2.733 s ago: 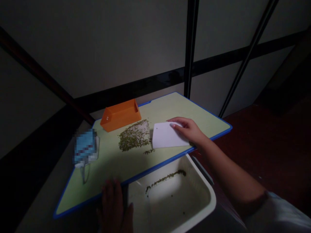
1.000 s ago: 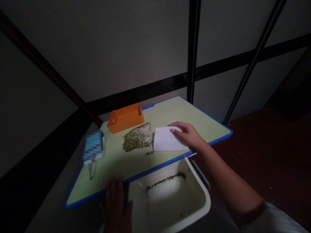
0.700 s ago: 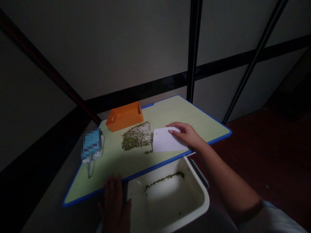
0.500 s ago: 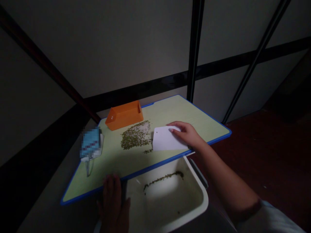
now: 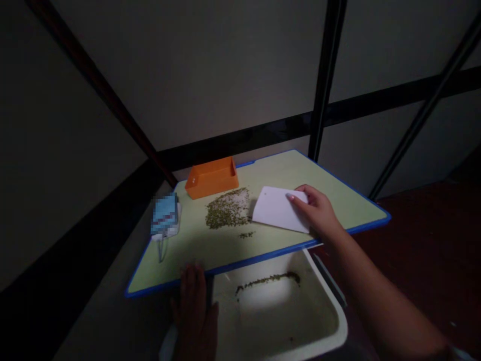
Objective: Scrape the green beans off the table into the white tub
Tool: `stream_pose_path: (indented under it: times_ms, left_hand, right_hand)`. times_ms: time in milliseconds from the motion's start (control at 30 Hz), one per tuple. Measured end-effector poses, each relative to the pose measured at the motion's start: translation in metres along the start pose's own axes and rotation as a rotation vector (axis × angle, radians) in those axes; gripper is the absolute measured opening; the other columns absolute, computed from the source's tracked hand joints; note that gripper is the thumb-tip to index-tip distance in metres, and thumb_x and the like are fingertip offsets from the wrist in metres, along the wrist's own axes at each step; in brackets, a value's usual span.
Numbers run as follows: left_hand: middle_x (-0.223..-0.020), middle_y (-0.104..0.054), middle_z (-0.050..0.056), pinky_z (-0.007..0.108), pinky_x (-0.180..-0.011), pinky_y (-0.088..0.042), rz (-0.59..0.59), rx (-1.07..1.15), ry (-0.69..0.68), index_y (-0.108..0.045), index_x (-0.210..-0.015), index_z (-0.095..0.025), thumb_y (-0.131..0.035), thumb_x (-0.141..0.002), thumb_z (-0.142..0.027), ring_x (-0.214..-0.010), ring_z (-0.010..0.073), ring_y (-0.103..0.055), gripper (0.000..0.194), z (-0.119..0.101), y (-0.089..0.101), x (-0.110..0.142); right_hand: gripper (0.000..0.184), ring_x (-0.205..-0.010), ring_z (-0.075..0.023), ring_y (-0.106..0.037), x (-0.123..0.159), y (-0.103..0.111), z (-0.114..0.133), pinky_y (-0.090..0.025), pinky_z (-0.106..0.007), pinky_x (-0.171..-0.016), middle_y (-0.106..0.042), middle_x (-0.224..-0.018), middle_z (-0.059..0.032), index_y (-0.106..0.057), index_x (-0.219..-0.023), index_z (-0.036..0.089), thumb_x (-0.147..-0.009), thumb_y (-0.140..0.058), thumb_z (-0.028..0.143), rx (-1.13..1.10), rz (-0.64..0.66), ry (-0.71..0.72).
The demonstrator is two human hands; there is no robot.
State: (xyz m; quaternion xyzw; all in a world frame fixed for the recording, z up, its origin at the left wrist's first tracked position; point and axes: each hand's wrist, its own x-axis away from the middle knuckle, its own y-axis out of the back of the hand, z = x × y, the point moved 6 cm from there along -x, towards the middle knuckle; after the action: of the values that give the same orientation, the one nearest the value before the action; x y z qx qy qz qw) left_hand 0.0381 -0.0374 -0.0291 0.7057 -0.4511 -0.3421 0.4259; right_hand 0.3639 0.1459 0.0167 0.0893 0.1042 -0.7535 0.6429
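Thumb on top, my right hand [image 5: 314, 206] grips a white plastic scraper [image 5: 280, 208] by its right end. The scraper is tilted over the table, its left edge just right of a spread of small green grains [image 5: 227, 209]. A small separate cluster of grains [image 5: 247, 234] lies nearer the front edge. My left hand [image 5: 194, 296] rests its outstretched fingers on the blue-edged table's [image 5: 278, 170] front rim and holds nothing. Below that edge, beside my left hand, is a white basin [image 5: 285, 311] with a line of grains along its inside.
An orange open tray [image 5: 212, 183] stands at the back of the table, behind the grains. At the left side lies a blurred blue-and-white packet [image 5: 164, 215] with a loop hanging from it. Pale panelled walls [image 5: 240, 70] close off the back.
The scraper has risen and tilted, with its left edge now away from the small cluster of grains. The whole view has shifted, while my left hand stays at the table edge.
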Motion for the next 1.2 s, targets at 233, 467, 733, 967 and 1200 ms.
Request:
stream_pose_path:
  times_ms: [233, 467, 733, 967, 1200]
  left_hand:
    - [-0.176, -0.015, 0.012, 0.071, -0.131, -0.023, -0.026, -0.034, 0.028, -0.031, -0.159, -0.020, -0.034, -0.092, -0.017, -0.166, 0.0294, -0.014, 0.067, -0.002, -0.002, 0.005]
    - [-0.176, -0.017, 0.009, 0.070, -0.134, -0.017, -0.020, 0.013, 0.018, -0.029, -0.160, -0.022, -0.025, -0.097, -0.022, -0.166, 0.0256, -0.013, 0.062, -0.003, -0.002, 0.007]
    - [-0.177, -0.016, 0.009, 0.067, -0.134, -0.013, 0.008, 0.022, 0.019, -0.026, -0.161, -0.025, -0.022, -0.099, -0.027, -0.166, 0.0238, -0.010, 0.063, -0.004, 0.000, 0.007]
    - [-0.176, -0.017, 0.015, 0.073, -0.132, -0.017, 0.001, 0.010, 0.014, -0.028, -0.160, -0.019, -0.023, -0.099, -0.029, -0.166, 0.0289, -0.013, 0.062, -0.011, 0.005, 0.006]
    - [-0.176, -0.020, 0.012, 0.069, -0.134, -0.013, 0.004, 0.030, 0.009, -0.026, -0.161, -0.023, -0.020, -0.102, -0.036, -0.166, 0.0250, -0.013, 0.061, -0.013, 0.007, 0.009]
  right_hand:
    - [0.048, -0.050, -0.0125, -0.047, 0.007, 0.005, 0.005, -0.031, -0.023, -0.043, -0.056, -0.057, 0.0031, -0.061, -0.071, 0.021, -0.064, -0.085, 0.062, -0.002, -0.057, -0.076]
    - [0.059, -0.048, -0.0111, -0.047, 0.005, 0.009, -0.001, -0.032, -0.022, -0.041, -0.054, -0.054, 0.0031, -0.057, -0.065, 0.020, -0.059, -0.087, 0.070, -0.018, -0.116, -0.104]
    - [0.058, -0.047, -0.0094, -0.042, 0.004, 0.014, 0.001, -0.028, -0.021, -0.039, -0.050, -0.052, 0.0053, -0.054, -0.063, 0.021, -0.062, -0.086, 0.069, -0.033, -0.199, -0.055]
    - [0.053, -0.048, -0.0097, -0.043, 0.004, 0.020, 0.000, -0.030, -0.021, -0.040, -0.050, -0.053, 0.0053, -0.055, -0.063, 0.021, -0.062, -0.086, 0.063, -0.058, -0.299, -0.050]
    - [0.049, -0.048, -0.0106, -0.045, 0.003, 0.023, -0.008, -0.032, -0.022, -0.039, -0.053, -0.055, 0.0049, -0.056, -0.066, 0.021, -0.065, -0.086, 0.061, -0.107, -0.329, -0.062]
